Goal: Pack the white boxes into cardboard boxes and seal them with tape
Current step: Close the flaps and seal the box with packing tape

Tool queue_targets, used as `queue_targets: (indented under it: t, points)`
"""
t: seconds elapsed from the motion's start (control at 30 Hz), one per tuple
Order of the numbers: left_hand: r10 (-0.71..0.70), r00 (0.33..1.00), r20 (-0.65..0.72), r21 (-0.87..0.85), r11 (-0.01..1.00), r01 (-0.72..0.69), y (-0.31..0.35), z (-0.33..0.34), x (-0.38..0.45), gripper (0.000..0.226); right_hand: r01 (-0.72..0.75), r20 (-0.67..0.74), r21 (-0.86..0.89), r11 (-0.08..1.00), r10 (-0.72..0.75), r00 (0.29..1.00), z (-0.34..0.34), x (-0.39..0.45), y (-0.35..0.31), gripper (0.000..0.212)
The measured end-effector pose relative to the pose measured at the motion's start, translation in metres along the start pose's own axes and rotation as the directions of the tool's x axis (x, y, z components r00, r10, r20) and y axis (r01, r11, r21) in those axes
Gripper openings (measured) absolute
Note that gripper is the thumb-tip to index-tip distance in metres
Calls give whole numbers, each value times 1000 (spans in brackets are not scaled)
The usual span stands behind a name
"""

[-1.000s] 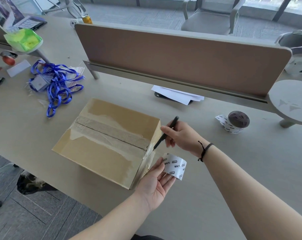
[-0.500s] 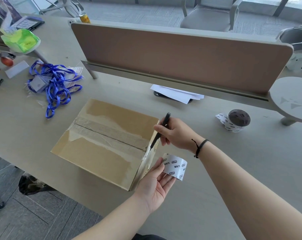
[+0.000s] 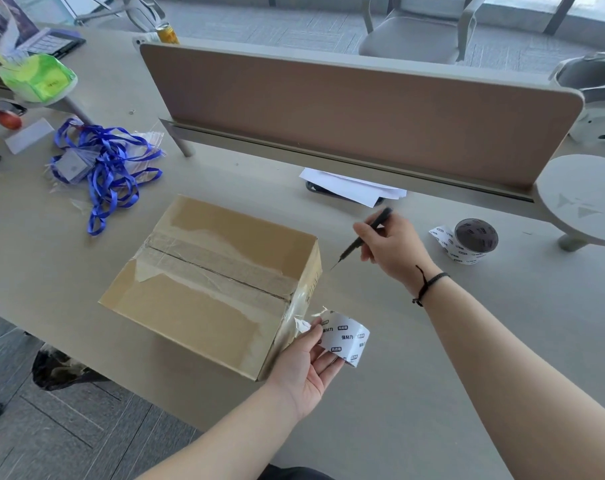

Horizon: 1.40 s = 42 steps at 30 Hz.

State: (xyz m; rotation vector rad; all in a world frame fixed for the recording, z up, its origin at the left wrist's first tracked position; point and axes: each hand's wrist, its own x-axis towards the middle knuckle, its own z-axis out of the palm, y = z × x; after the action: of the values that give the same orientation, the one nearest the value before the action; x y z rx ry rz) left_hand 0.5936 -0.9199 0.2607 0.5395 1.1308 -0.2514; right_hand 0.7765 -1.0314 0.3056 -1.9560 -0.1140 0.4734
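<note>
Bright and soft all over, lit by daylight from the windows at the top, with shiny glare on the tape across the cardboard box (image 3: pixel 211 282), faint shadows, and bent, stretched edges.

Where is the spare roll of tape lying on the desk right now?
In the head view, the spare roll of tape stands on the desk at the right, just beyond the right hand and near the round white stand.
</note>
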Motion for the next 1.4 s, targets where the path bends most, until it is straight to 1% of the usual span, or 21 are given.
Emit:
queue_targets:
  t: [0.1,0.17,0.23,0.33,0.43,0.53,0.63,0.73,0.83,0.9,0.97,1.03,1.13,1.17,1.2,1.23,1.3,1.4]
  points:
    - [10,1000,-28,29,1000,-9,1,3,3,25,-100,-63,240,966,119,991,-2,-15,25,4]
    - [26,997,-75,27,999,-24,-1,7,4,25,-161,-79,341,926,199,977,-3,-30,46,5]
    - [49,990,-134,8,999,-49,-3,12,5,27,-216,-96,398,891,275,957,-3,-46,68,8]
    - [77,983,-170,-9,997,-79,-4,18,6,30,-274,-132,464,842,372,919,-4,-66,97,8]
    - [83,979,-189,24,997,-79,-7,20,11,26,-287,-152,497,819,408,900,-5,-79,113,9]
    - [80,979,-189,84,994,-65,-12,21,15,29,-279,-148,504,818,399,905,-4,-87,115,9]
    - [90,991,-99,178,981,-71,-15,22,15,27,-285,-113,495,820,387,915,0,-94,119,15]
    - [151,989,-13,305,942,-139,-14,20,16,22,-315,-56,511,800,396,917,10,-105,127,16]
    - [237,971,31,467,856,-224,-14,18,15,18,-376,29,594,711,449,893,22,-118,142,22]
    - [286,955,79,559,781,-280,-15,18,12,16,-428,67,608,669,494,867,29,-128,153,26]
    - [315,937,149,609,717,-338,-17,21,8,15,-481,86,560,674,531,843,33,-137,164,29]
    - [304,924,233,634,673,-382,-17,24,3,22,-519,79,467,716,550,831,37,-144,171,33]
    - [256,913,316,685,604,-407,-20,32,0,31,-513,15,217,831,522,853,33,-149,170,31]
    - [232,912,338,700,586,-408,-21,35,0,31,-487,-9,156,859,494,869,31,-149,167,29]
    - [206,910,360,712,570,-410,-23,39,0,32,-470,-34,135,872,478,878,26,-149,160,31]
    - [182,906,382,718,560,-414,-24,43,-1,33,-438,-69,143,888,451,890,22,-147,156,32]
    - [152,896,418,727,535,-430,-28,53,-1,34,-386,-132,262,884,429,894,10,-142,142,28]
    - [124,874,470,728,505,-463,-32,73,2,35,-327,-149,513,794,457,877,-11,-137,125,36]
